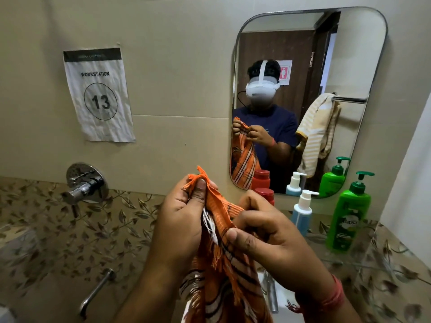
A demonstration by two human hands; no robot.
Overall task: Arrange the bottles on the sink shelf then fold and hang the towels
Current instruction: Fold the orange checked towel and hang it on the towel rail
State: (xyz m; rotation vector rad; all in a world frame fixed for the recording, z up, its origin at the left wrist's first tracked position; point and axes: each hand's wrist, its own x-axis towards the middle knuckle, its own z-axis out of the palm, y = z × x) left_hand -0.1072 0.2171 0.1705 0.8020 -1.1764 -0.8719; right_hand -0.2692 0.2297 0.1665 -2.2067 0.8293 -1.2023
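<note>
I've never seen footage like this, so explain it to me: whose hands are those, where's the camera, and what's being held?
There is no machine here. The one picture comes from a camera worn on a person's head, looking forward and down; the mirror shows that person wearing the headset. The left hand and right hand both pinch the top edge of an orange striped towel, which hangs down between them. On the shelf under the mirror stand a red bottle, a blue pump bottle and a green pump bottle. The mirror also shows a yellow striped towel on a rail.

I see an orange towel (224,264) striped black and white, a green bottle (348,220), a pale blue bottle (302,217) and a red bottle (265,194).
</note>
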